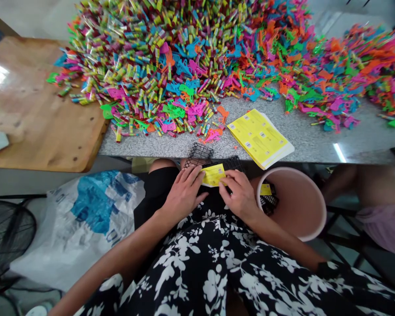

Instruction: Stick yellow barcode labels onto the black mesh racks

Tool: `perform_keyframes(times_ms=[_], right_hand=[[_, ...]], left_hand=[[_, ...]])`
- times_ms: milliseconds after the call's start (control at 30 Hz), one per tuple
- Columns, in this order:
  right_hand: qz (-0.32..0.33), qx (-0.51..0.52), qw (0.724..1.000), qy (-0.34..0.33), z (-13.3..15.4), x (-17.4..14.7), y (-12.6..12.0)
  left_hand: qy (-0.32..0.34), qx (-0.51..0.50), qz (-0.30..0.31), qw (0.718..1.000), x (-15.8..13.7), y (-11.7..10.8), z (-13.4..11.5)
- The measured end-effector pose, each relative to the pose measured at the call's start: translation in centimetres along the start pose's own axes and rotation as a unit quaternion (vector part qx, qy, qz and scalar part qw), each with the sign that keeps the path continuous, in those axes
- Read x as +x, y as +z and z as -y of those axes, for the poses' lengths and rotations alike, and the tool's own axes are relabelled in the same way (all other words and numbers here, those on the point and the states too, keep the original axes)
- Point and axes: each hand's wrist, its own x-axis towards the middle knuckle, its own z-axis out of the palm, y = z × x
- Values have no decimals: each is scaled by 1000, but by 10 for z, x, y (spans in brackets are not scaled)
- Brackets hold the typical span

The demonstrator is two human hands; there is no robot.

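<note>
A small yellow printed label [213, 175] lies between my hands above my lap. My left hand [185, 192] has its fingers curled over the label's left end, its thumb lower and apart. My right hand [239, 193] pinches the label's right edge between thumb and fingers. Black plastic grid pieces show just beyond the label, one upright grid [200, 152] against the table edge and another black grid [233, 163] behind my right fingers. Whether the label touches a grid underneath is hidden.
A big heap of colourful plastic pieces and small tubes [171, 66] covers the stone table [145, 147]. Yellow label sheets [260, 137] overhang its edge. At right stands a pink bin [303, 206] holding black grids; a plastic bag [95, 210] lies left. Another person's leg [368, 184] is at right.
</note>
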Motion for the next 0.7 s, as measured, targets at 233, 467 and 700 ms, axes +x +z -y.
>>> perform_keyframes(times_ms=[233, 467, 700], right_hand=[[10, -83, 988, 129, -9, 5, 3], [19, -97, 985, 144, -11, 17, 10], [42, -103, 988, 111, -16, 22, 15]], left_hand=[[-1, 15, -10, 1000, 0, 1, 0], [0, 5, -16, 1000, 1, 0, -2], [8, -49, -74, 996, 3, -3, 0]])
